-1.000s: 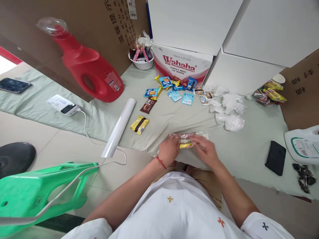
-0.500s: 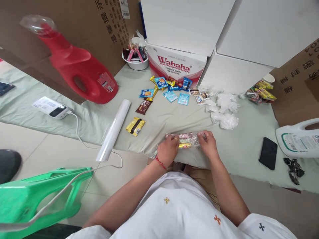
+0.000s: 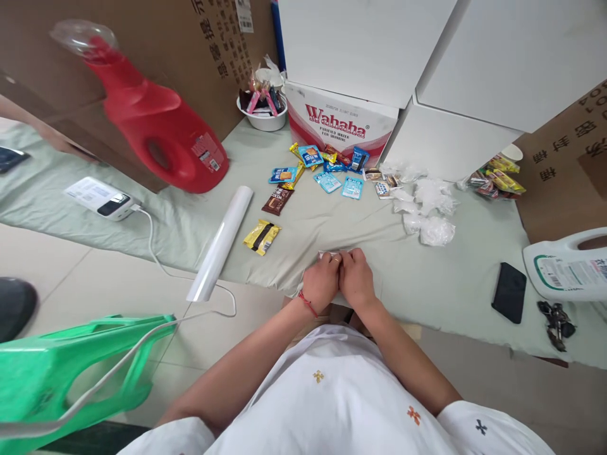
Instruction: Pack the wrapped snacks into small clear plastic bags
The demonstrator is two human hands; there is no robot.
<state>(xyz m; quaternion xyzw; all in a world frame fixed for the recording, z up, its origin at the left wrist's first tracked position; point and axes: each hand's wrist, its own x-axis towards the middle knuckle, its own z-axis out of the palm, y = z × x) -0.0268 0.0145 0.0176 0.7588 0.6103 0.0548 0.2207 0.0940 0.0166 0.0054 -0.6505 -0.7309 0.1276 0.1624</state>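
My left hand [image 3: 321, 282] and my right hand [image 3: 356, 278] are pressed side by side at the table's front edge, fingers curled inward. Between and under them is a clear plastic bag of small wrapped snacks [image 3: 326, 254]; only a sliver shows past the fingertips, as the hands hide the rest. Nearest on the left lies a yellow snack packet [image 3: 262, 237] with a dark band. Beyond it are a brown cocoa packet [image 3: 277, 200] and several blue and yellow packets [image 3: 312, 156]. Crumpled clear plastic bags [image 3: 435, 196] lie to the right.
A white roll [image 3: 220, 243] rests left, overhanging the edge. A red jug [image 3: 165, 136], white power bank [image 3: 102, 198] and bowl of snacks [image 3: 263, 119] stand farther back. White boxes rise behind. At right are a black phone [image 3: 509, 292], keys [image 3: 557, 325] and white bottle [image 3: 569, 268]. A green stool [image 3: 28, 366] stands left.
My right hand has moved left along the bag to meet my left hand, covering the snacks that showed between them. At the far left, another person's arm has come into view.
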